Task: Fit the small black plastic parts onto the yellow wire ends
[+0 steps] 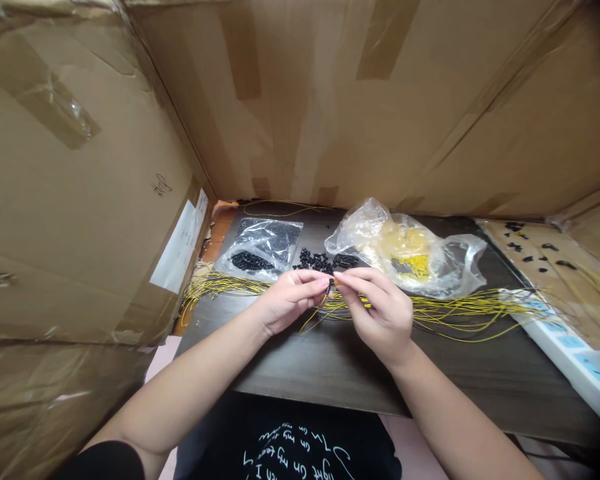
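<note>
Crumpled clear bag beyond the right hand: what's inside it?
Inside the crumpled clear bag, many small yellow pieces show through the plastic. Their exact shape is too small to tell, and the cloudy folds hide whatever lies deeper.

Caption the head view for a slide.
Left hand and right hand meet at a small black part, near yellow wires and a clear plastic bag.

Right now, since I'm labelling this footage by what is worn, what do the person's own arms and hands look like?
The left hand and right hand are bare, as are both forearms. A short black sleeve shows on the left arm; the right one is out of view. The black top bears white handwriting-style lettering.
</note>
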`<state>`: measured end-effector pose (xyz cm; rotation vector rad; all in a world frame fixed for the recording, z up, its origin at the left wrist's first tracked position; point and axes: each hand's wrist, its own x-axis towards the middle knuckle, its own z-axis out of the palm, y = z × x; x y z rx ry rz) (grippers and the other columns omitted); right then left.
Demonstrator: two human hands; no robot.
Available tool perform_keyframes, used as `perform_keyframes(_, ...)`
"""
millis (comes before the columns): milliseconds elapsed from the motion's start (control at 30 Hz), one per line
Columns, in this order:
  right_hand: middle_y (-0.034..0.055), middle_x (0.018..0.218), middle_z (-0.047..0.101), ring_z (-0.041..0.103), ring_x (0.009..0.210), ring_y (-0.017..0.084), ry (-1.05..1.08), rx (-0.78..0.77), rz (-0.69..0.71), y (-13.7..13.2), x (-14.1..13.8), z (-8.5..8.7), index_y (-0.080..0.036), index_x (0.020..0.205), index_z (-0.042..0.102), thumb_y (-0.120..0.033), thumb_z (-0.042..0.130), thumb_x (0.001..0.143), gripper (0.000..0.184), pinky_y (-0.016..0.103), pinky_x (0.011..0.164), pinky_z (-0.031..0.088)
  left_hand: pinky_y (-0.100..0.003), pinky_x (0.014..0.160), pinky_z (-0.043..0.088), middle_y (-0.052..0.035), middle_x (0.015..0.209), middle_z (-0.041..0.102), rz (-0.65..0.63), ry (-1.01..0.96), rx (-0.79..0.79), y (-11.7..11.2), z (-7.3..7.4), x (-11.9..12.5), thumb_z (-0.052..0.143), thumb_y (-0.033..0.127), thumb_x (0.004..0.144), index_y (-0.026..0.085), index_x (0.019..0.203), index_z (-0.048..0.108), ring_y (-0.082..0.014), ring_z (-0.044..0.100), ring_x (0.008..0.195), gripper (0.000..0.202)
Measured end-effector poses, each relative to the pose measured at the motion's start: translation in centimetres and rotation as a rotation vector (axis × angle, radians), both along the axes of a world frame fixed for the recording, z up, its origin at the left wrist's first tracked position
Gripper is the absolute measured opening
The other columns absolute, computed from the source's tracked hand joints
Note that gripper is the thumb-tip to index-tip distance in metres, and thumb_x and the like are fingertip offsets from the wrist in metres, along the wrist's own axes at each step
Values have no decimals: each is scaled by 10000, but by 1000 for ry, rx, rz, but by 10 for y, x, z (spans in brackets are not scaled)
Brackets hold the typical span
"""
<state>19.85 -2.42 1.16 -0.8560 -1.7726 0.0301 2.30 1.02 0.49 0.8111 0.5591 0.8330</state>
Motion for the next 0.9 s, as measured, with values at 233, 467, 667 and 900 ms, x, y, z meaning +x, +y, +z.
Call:
perform_keyframes(233, 44, 1006, 700, 681, 878, 164, -27, 8, 35, 1, 2, -1, -338, 1308, 668, -67, 640, 916, 478, 311, 749, 590, -247, 657, 407, -18, 709, 656, 25, 9, 14, -1, 0, 1, 911, 380, 674, 155, 867, 791, -84, 526, 659, 319)
perform_keyframes(467, 47, 995, 691, 677, 858, 161, -15, 27, 60, 1, 2, -2, -348, 1317, 667, -48, 640, 907, 509, 297, 710, 580, -246, 667, 410, -16, 737, 678, 73, 26, 58, -2, -1, 2, 922, 383, 651, 155, 828, 779, -80, 541, 663, 321)
perform_keyframes(667, 43, 971, 679, 662, 851, 151, -6, 28, 58, 0, 1, -1, -323, 1279, 692, -21, 649, 893, 492, 284, 707, 573, -237, 745, 462, -30, 793, 735, 120, 103, 152, -2, -5, 0, 899, 364, 696, 156, 836, 783, -97, 612, 723, 276)
perform_keyframes(900, 30, 918, 647, 634, 804, 134, 61, -47, 129, 2, 2, 0, -303, 1197, 741, -24, 671, 878, 429, 263, 663, 555, -274, 826, 517, -50, 841, 779, 94, 204, 261, -1, -3, -4, 869, 381, 735, 163, 833, 792, -137, 687, 775, 251)
